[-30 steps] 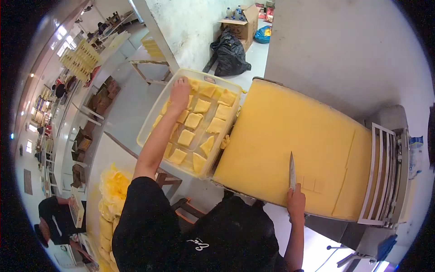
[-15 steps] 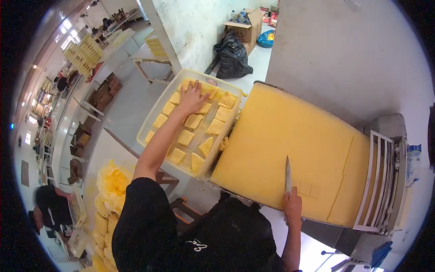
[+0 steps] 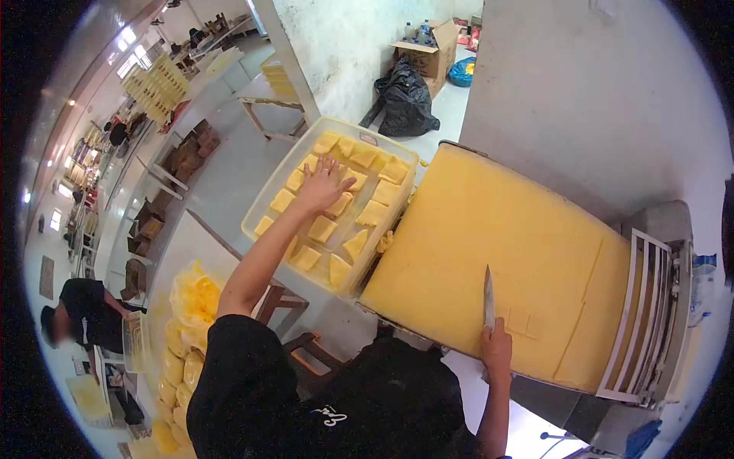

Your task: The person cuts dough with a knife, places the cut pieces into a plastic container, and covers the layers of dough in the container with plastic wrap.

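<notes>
My left hand [image 3: 323, 187] lies with fingers spread over the yellow dough pieces [image 3: 323, 229] in a pale plastic tray [image 3: 255, 217]. Several pieces sit in rough rows there, and the hand covers part of some. In my right hand [image 3: 496, 348] is a knife [image 3: 488, 297], its blade pointing away from me over a wide yellow dough sheet [image 3: 482, 222]. Small square cuts show in the sheet just right of the knife, and a long cut line runs farther right.
A slatted metal guard [image 3: 628, 314] borders the sheet's right end. Bagged yellow dough [image 3: 174, 367] sits on a table at lower left. A stool [image 3: 313, 356] stands near my body. Another person [image 3: 88, 314] works at far left. Behind are a black bag [image 3: 409, 99] and a cardboard box [image 3: 428, 57].
My left hand has slid toward me across the tray, uncovering pieces at its far end. The right hand and knife look nearly unmoved. The person at far left shows more fully.
</notes>
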### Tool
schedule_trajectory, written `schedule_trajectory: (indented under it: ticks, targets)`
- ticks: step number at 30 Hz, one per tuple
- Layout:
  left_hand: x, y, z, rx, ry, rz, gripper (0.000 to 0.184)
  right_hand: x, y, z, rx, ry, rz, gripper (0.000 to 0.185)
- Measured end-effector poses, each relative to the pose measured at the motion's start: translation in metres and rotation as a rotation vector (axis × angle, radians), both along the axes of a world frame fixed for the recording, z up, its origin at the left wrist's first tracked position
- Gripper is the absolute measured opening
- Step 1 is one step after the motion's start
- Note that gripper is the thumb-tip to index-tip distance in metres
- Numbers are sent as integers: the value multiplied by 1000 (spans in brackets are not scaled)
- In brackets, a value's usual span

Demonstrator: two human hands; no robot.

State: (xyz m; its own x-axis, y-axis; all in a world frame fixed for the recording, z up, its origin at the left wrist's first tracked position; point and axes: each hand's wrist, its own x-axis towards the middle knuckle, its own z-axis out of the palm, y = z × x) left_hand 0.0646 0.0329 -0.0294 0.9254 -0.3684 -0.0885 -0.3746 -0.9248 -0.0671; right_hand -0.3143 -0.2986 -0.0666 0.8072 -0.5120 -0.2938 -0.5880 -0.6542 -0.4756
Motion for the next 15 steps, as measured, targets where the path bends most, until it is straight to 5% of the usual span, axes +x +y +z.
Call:
schedule_trajectory:
  ticks: [3, 7, 11, 15]
  targets:
    - [8, -5, 3, -101, -133, -70, 80, -4, 1, -4, -19, -40, 35, 24]
    - [5, -19, 22, -43, 43, 7, 76, -1, 2, 7, -55, 68, -22, 28]
    - [-12, -36, 44, -54, -135, -103, 64, 6, -7, -9, -384, -192, 71, 19]
    - [-50, -51, 73, -259, -186, -289, 62, 20, -16, -6, -283, -211, -4, 19]
